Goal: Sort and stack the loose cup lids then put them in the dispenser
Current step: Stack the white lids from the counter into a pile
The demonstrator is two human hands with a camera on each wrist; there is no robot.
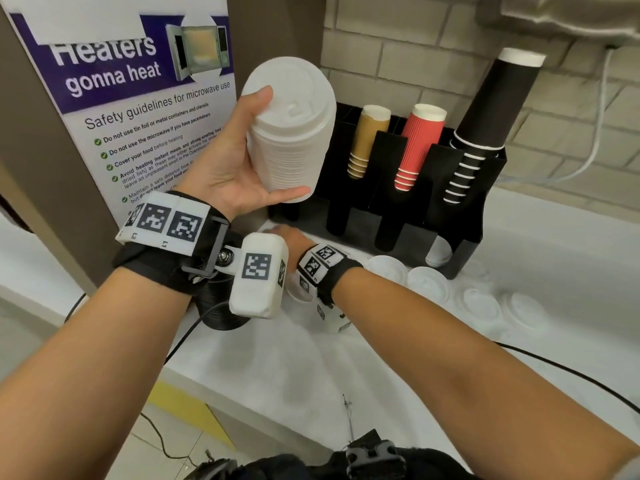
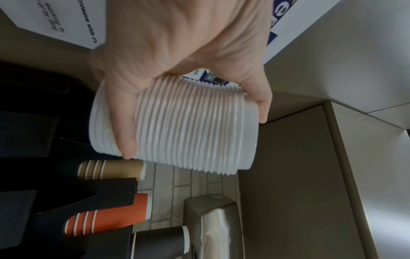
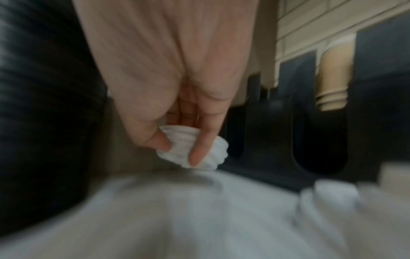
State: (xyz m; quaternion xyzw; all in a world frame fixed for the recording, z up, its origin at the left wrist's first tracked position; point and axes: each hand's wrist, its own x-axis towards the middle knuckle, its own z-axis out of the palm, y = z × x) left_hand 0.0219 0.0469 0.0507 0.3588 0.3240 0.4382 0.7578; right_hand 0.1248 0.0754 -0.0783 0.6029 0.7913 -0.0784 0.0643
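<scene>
Stacking is underway: the tall stack of white plastic cup lids (image 1: pixel 291 133) sits raised in the left hand (image 1: pixel 221 161), its grip curled round it, near the black slotted dispenser (image 1: pixel 485 216). The right hand (image 3: pixel 177 105) pinches a smaller white lid stack (image 3: pixel 195 150) just above the white surface (image 1: pixel 346 375); joining the stacks looks next.

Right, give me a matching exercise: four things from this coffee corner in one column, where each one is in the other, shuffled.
Things:
1. tall lid stack
2. short lid stack
3. red cups
4. loose lids

Places:
A. lying on the white counter
B. in the black dispenser
C. held up in the left hand
D. pinched by the right hand

Pairs: 1-C, 2-D, 3-B, 4-A
</scene>
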